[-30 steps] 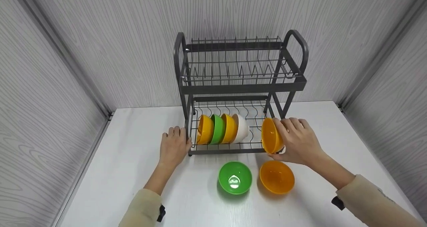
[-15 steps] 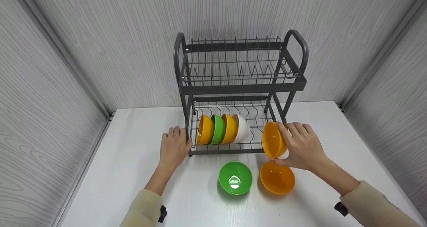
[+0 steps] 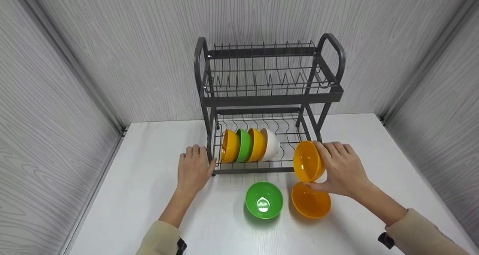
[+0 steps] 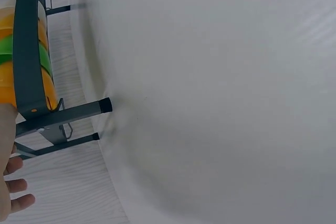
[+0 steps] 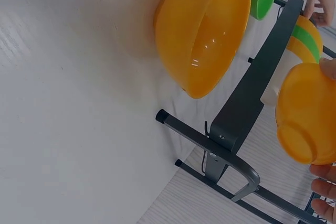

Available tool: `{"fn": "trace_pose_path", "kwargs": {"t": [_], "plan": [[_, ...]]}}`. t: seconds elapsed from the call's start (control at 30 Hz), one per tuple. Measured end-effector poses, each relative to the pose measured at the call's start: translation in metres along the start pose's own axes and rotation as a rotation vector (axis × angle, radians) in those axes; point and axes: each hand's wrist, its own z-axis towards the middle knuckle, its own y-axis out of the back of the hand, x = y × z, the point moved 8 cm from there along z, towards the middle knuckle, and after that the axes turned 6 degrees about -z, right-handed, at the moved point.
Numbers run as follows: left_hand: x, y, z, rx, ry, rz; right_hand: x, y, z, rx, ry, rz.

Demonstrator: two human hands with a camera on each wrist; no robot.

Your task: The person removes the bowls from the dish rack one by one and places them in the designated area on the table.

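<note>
My right hand (image 3: pixel 342 169) pinches an orange bowl (image 3: pixel 306 162) by its rim and base, thumb below and fingers above. The bowl is tilted with its mouth to the left, at the front right corner of the dark metal dish rack (image 3: pixel 258 170). In the right wrist view the held bowl (image 5: pixel 307 114) shows its outer side and foot. My left hand (image 3: pixel 194 170) holds the rack's left front post, thumb on one side and fingers on the other. On the table below, an orange bowl (image 3: pixel 311 206) and a green bowl (image 3: pixel 264 200) stand upright.
On the lower tier, an orange bowl (image 3: pixel 229 146), a green bowl (image 3: pixel 244 145), a yellow-orange bowl (image 3: pixel 257 144) and a white bowl (image 3: pixel 272 146) lean on edge in a row at the left. The upper tier (image 3: pixel 273 98) overhangs them. Grey panels (image 3: pixel 157 52) enclose the table.
My right hand has drawn the orange bowl toward me and slightly down, out from the lower tier's front edge, its mouth turning more into view. The left hand stays at the post, barely shifted.
</note>
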Motion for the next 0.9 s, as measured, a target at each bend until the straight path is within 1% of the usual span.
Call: {"fn": "trace_pose_path", "kwargs": {"t": [0.2, 0.37, 0.63, 0.77, 0.9], "plan": [[-0.009, 0.014, -0.008, -0.059, -0.027, -0.003, -0.001, 0.002, -0.005, -0.024, -0.006, 0.04], [-0.022, 0.023, -0.014, -0.064, -0.041, -0.03, 0.0, 0.003, -0.009, -0.033, -0.016, 0.082], [-0.055, 0.04, -0.02, -0.084, -0.118, -0.066, 0.003, 0.006, -0.013, -0.045, -0.024, 0.157], [-0.071, 0.044, -0.022, -0.069, -0.15, -0.097, 0.006, 0.007, -0.016, -0.055, -0.018, 0.181], [-0.088, 0.046, -0.025, -0.046, -0.187, -0.128, 0.008, 0.006, -0.019, -0.047, -0.025, 0.198]]}}
